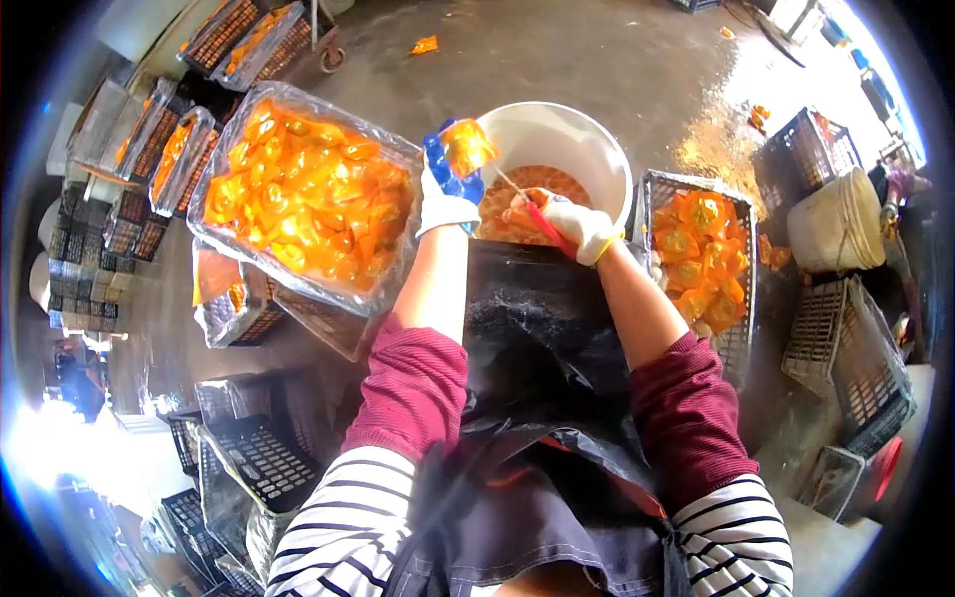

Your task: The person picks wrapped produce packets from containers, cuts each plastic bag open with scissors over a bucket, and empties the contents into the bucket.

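Left hand grips orange peel, right hand a slim tool; bucket part-filled with pulp, crates heaped: seemingly midway

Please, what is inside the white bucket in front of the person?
Many orange-brown pieces, too indistinct to name, lie inside the white bucket. The gloved right hand hides part of the contents; whatever lies beneath the top layer is covered.

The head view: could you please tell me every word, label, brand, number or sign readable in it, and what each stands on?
No word, label, brand, number or sign can be read.
The white bucket, gloved left hand, gloved right hand and dark apron show no legible lettering.
Any marks on the far-left crates would be too small and blurred to read.
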`<state>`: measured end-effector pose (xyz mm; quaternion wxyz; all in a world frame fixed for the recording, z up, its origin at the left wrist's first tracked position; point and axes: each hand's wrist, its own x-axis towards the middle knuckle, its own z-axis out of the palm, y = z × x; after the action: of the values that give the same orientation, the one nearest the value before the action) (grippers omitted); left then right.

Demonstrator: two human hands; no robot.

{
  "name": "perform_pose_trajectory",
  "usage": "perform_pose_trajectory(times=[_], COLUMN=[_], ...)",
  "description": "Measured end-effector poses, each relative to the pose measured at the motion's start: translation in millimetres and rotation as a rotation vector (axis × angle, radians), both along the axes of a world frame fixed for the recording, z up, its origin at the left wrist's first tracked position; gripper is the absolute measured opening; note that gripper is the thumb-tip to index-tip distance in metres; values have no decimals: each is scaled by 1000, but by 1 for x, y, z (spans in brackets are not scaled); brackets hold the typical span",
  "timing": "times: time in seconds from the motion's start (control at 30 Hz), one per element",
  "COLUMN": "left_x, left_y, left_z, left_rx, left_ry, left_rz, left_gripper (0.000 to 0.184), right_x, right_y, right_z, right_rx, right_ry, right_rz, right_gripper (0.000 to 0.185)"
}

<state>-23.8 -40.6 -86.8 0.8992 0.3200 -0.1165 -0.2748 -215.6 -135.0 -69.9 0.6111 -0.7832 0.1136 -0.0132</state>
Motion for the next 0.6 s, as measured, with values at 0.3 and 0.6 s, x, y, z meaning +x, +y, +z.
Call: perform_pose_trajectory(times=[0.3, 0.6], left_x=[-7, -12], left_y=[0, 0], left_z=[6, 8], left_rx=[200, 312], left_ry=[-32, 15], left_rz=[-171, -156], left_gripper=[51, 49], right_x=[14, 21], right_y=[6, 15], right_z=[3, -4], right_rx=[251, 203], right_ry=[94, 81], right_rz=[-86, -203], right_gripper=[43, 40])
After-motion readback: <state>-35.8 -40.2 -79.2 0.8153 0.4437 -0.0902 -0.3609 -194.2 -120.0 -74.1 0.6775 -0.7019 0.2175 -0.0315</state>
